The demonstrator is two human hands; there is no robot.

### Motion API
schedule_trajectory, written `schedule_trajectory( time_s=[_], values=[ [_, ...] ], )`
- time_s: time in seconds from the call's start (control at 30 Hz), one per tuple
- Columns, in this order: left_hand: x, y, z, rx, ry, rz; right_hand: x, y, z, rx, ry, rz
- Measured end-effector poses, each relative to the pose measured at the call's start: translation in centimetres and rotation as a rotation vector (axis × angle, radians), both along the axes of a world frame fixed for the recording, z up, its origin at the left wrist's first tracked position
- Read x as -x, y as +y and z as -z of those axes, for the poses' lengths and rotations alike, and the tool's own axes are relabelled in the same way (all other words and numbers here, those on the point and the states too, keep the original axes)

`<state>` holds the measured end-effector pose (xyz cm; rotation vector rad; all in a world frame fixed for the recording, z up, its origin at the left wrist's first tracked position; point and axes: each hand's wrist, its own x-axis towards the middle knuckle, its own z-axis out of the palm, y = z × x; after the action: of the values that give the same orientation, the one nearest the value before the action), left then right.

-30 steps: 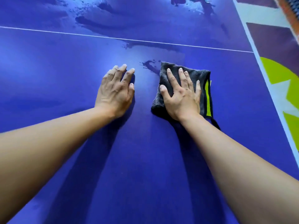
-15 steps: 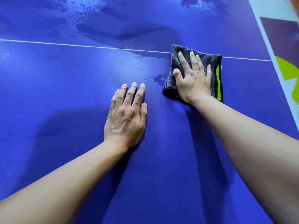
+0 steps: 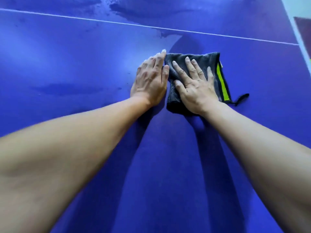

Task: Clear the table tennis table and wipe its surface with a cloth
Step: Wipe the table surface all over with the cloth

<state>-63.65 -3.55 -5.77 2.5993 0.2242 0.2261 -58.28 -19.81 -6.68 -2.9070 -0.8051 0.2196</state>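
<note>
The blue table tennis table (image 3: 67, 56) fills the view. A dark grey cloth (image 3: 212, 64) with a lime-green stripe and a small hanging loop lies folded on it, a little below the white centre line (image 3: 84, 18). My right hand (image 3: 195, 86) presses flat on the cloth, fingers spread, thumb at its left edge. Beside it, my left hand (image 3: 151, 81) rests flat on the bare surface, and its index finger touches the cloth's left edge. Dark wet patches (image 3: 151, 12) show beyond the line, and a wet arc (image 3: 183, 42) sits just above the cloth.
The table's white right edge (image 3: 292, 22) runs along the upper right corner, with dark red floor (image 3: 304, 31) beyond it. A faint damp streak (image 3: 67, 89) lies left of my left hand. My forearms cast long shadows toward me.
My right hand has drawn the cloth back from the white line toward me and to the left. My left hand now lies against the cloth's left edge.
</note>
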Motion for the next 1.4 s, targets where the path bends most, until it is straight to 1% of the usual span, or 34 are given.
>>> schedule_trajectory(
  time_s=[0.07, 0.2, 0.3, 0.47, 0.57, 0.63, 0.7, 0.8, 0.97, 1.13, 1.27, 1.4],
  values=[
    [0.5, 0.2, -0.3, 0.016, -0.021, -0.029, 2.9, -0.5, 0.3, -0.002, -0.014, 0.001],
    [4.7, 0.8, -0.7, -0.052, -0.044, -0.129, 9.2, -1.6, 0.2, -0.018, -0.015, -0.022],
    [11.3, 0.1, -1.3, -0.069, -0.037, -0.128, 14.1, -2.6, -0.2, -0.028, -0.023, -0.042],
    [24.5, -2.5, -1.4, -0.152, 0.037, -0.046, 23.2, -4.2, -0.1, -0.041, -0.013, -0.078],
    [31.5, -4.3, -1.4, -0.168, 0.084, -0.037, 28.7, -5.1, 0.0, -0.049, -0.011, -0.080],
    [35.8, -5.5, -1.3, -0.216, 0.122, -0.032, 32.4, -5.9, -0.1, -0.054, -0.001, -0.079],
    [39.0, -6.4, -1.3, -0.274, 0.163, -0.052, 36.0, -6.6, -0.1, -0.063, 0.010, -0.075],
    [42.5, -7.5, -1.5, -0.334, 0.160, -0.102, 41.1, -7.9, -0.2, -0.086, 0.010, -0.074],
    [48.2, -8.8, -1.7, -0.312, 0.195, -0.110, 47.9, -9.7, -0.1, -0.117, 0.005, -0.114],
    [51.3, -8.7, -1.4, -0.253, 0.241, -0.064, 49.1, -10.1, 0.2, -0.138, -0.010, -0.117],
    [50.3, -7.8, -2.1, -0.253, 0.208, -0.061, 47.3, -9.3, 0.0, -0.137, 0.011, -0.112],
    [48.3, -6.6, -2.5, -0.266, 0.139, -0.082, 44.5, -7.6, -0.2, -0.154, 0.020, -0.085]
  ],
)
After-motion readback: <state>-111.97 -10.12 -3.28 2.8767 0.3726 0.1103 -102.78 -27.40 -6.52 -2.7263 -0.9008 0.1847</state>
